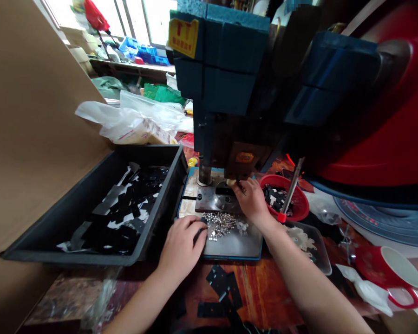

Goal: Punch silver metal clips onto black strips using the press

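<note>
My left hand is at the left edge of the metal work plate, its fingers curled round a small black piece. Beside those fingers lies a heap of small silvery rivets, with a few pale flat pieces to its right. My right hand is raised at the blue press, thumb and fingers pinched together just under the press head. What sits between these fingertips is too small to make out. Below them is the dark metal die block.
A grey bin of black and white pieces stands left. At right are a red bowl, a clear tray of pale parts and a red mug. Black pieces lie on the table's front. A large red wheel overhangs the right.
</note>
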Available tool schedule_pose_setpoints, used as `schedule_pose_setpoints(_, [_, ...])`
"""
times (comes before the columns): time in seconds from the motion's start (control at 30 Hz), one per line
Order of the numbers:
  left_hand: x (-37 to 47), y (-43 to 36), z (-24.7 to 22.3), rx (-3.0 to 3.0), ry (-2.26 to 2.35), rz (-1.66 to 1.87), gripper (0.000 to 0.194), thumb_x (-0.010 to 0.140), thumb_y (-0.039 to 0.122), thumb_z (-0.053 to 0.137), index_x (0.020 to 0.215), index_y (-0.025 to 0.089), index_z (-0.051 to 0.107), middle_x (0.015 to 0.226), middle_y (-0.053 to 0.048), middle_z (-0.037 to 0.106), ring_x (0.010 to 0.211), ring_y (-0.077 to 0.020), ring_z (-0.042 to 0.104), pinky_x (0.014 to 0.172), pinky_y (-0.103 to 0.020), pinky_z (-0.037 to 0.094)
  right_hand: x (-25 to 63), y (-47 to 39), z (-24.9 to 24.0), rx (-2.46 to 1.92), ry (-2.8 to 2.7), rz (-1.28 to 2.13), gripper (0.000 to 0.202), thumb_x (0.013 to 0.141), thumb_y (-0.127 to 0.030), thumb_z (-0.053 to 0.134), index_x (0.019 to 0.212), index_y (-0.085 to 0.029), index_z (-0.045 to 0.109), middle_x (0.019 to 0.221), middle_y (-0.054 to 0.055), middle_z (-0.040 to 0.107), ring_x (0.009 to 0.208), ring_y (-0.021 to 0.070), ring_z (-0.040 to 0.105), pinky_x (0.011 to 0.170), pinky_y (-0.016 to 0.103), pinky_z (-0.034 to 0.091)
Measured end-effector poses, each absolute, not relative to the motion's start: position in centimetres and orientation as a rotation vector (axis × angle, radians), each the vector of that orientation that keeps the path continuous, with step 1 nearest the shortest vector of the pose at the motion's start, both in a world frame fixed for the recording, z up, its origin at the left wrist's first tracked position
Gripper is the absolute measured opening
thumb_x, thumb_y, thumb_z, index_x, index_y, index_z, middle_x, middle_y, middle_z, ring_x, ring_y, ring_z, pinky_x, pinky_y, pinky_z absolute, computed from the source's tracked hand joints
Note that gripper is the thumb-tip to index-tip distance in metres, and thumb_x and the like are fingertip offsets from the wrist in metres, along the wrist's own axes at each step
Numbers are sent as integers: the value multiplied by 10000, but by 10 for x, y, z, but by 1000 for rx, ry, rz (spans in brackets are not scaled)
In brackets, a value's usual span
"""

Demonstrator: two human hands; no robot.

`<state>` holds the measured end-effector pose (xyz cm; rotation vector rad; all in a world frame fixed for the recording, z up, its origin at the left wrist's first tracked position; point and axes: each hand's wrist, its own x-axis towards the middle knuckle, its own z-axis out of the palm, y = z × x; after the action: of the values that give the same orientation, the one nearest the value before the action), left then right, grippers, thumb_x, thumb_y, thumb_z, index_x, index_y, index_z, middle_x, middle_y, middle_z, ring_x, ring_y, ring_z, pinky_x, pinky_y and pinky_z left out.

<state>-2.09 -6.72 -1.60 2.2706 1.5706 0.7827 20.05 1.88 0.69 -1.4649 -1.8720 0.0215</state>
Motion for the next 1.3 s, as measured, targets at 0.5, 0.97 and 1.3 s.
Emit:
schedule_pose_setpoints(0.5, [-16, -63, -20, 2235, 1640, 675, 124, 821, 331, 575, 869, 240, 645, 1089, -56, 589, 1046, -267, 517, 855, -439, 415, 197, -3, 19, -1373, -2197, -146, 230, 906, -307, 488, 1017, -265, 685, 939, 58, 647, 931, 229, 509, 820, 385, 399])
schedule_pose_setpoints(0.97, [-18, -44, -4, 1821, 1465, 875, 124, 823, 318, 553, 809, 231, 641, 809, 8, 680, 759, -181, 636, 720, -313, 498, 211, -19, 7, -1341, -1916, -56, 209, 884, -283, 508, 979, -207, 678, 1016, 82, 639, 975, 219, 565, 899, 409, 442])
schedule_pose_setpoints(1.3, [24, 16, 21, 2128, 1371, 1143, 201, 876, 270, 487, 911, 231, 681, 915, -25, 694, 891, -195, 626, 820, -332, 485, 203, -13, 8, -1276, -1939, 42, 289, 902, -166, 427, 1079, -229, 648, 1045, 72, 630, 988, 211, 548, 895, 389, 453])
